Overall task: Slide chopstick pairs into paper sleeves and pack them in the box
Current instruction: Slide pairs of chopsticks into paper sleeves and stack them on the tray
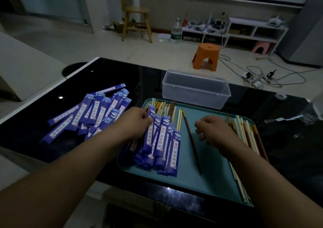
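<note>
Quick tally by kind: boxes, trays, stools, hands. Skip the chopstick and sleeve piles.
Boxes: 1, the clear box
Trays: 1, the teal tray
Stools: 2, orange stool and pink stool
Hands: 2, left hand gripping a sleeved pair, right hand holding nothing visible
Total: 6

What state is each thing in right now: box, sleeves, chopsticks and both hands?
box: open, empty.
paper sleeves: heaped loose on table.
sleeved chopsticks: piled on tray, not boxed.
loose chopsticks: unsleeved, along tray's right edge.
brown chopstick: lying alone mid-tray.
left hand: gripping sleeved chopsticks.
right hand: fingers curled, grip unclear.
</note>
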`<state>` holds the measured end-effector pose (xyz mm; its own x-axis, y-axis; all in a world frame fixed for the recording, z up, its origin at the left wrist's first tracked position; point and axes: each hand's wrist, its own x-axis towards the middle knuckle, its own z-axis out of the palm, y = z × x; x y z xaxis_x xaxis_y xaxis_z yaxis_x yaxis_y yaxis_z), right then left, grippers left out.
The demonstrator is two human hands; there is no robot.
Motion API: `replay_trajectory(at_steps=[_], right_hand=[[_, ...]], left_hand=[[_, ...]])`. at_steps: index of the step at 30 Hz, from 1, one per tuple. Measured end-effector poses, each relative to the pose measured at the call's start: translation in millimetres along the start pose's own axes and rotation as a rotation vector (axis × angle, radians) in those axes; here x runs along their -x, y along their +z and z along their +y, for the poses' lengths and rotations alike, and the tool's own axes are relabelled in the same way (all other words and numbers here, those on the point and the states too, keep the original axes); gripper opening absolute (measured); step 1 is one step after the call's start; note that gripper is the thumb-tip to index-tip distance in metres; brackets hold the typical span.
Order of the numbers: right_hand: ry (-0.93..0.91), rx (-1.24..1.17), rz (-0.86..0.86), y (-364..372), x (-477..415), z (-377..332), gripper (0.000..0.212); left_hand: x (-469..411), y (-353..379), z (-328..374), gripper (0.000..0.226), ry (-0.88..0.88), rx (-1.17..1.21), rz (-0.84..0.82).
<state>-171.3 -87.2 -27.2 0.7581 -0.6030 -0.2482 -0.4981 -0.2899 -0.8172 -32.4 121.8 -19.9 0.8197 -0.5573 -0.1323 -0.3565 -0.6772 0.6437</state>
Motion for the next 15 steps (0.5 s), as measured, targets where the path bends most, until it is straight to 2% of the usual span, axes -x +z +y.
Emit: replay_trajectory(at_steps=[7,15], right_hand=[[-0.049,0.575,-0.046,15.1,-2.6,5.7,0.018],[-0.055,0.668,-0.039,20.4,-2.4,10.6,0.017]], left_hand=[[-4.1,10.2,4.2,0.034,-0.022,-0.034,-0.017],[-2.0,14.1,-1.5,0.035,0.032,-0.181,0.016]])
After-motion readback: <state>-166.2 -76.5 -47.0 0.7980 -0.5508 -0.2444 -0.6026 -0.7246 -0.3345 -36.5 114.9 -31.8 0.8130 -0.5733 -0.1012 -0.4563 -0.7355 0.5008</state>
